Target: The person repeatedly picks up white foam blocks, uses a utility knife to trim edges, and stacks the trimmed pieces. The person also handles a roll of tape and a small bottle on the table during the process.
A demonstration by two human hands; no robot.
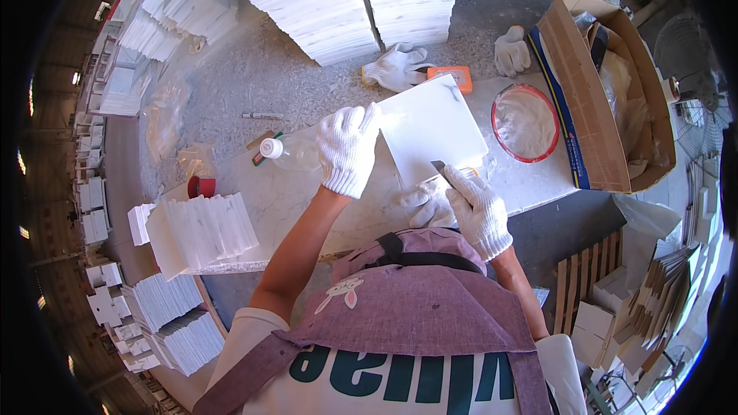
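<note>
A white square stone tile [430, 127] lies tilted on the marble worktop [284, 192]. My left hand [350, 146], in a white knitted glove, grips the tile's left edge. My right hand [477, 211], also gloved, holds a small blade tool [444, 169] whose tip touches the tile's near edge. A clear plastic bottle with a white cap [288, 152] lies on the worktop just left of my left hand.
A red-rimmed bowl of white powder [526, 123] and an open cardboard box [607, 84] stand to the right. Spare gloves [396, 68] and an orange block [452, 75] lie behind the tile. Stacks of white tiles [204, 230] sit at left and along the back.
</note>
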